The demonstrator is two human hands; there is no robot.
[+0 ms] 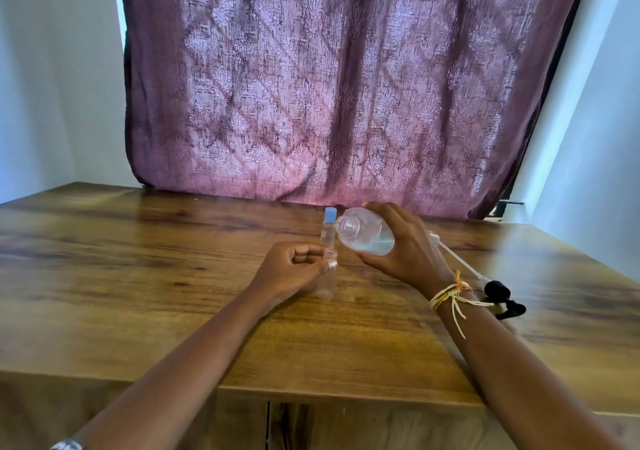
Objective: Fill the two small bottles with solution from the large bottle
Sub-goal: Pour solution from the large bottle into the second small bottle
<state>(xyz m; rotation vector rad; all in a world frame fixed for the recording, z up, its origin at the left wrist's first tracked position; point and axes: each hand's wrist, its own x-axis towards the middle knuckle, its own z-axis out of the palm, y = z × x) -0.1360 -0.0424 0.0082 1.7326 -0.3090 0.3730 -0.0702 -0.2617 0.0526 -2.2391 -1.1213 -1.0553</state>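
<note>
The large bottle (365, 231) is lying tilted in the right hand (407, 245), its grip wrapping the body, open mouth pointing toward the left hand (294, 267). That grip is pinching the neck of an uncapped small bottle (328, 281) standing on the surface (138, 259). Just beyond it, the blue-capped small bottle (328, 229) is standing. Pouring seems about to begin; next, the mouths need aligning.
</note>
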